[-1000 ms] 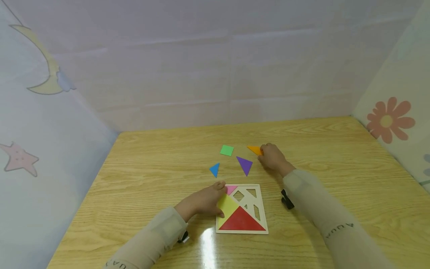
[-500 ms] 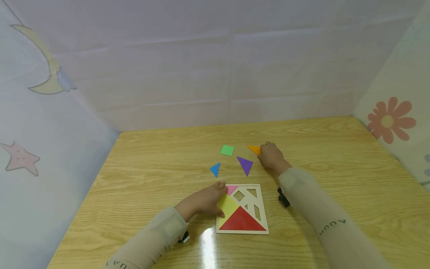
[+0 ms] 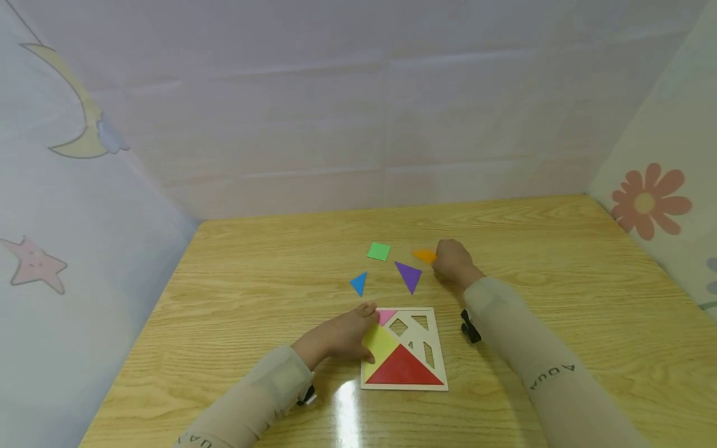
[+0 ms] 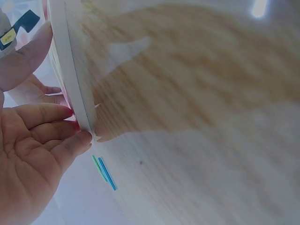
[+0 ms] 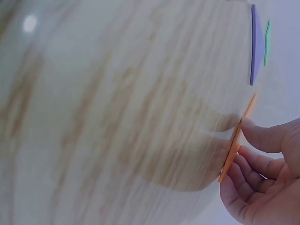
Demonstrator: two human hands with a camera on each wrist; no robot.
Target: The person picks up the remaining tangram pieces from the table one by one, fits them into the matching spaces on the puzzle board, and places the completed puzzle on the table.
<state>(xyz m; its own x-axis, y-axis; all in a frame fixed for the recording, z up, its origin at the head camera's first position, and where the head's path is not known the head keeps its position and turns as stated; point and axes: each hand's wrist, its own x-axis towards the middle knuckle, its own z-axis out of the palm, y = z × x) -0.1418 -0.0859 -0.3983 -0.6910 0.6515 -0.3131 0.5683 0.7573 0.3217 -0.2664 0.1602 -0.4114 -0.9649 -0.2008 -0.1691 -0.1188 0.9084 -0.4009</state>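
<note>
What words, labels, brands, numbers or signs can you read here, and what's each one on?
"A": right sleeve, in dark print; its other letters are too small to read surely.
Left sleeve: dark letters, too small and partly cut off.
Yellow label on a black object, left wrist view: too blurred to read.
Puzzle board, orange piece, purple triangle: no lettering shows.

Right of the board (image 3: 416,335): bare tabletop (image 3: 482,379) is running up to a sleeve (image 3: 546,361), which is barring the way.
Left edge: the left hand (image 3: 346,334) is blocking it.
Far side: a gap is lying between the blue triangle (image 3: 360,284) and the purple triangle (image 3: 409,276).
</note>
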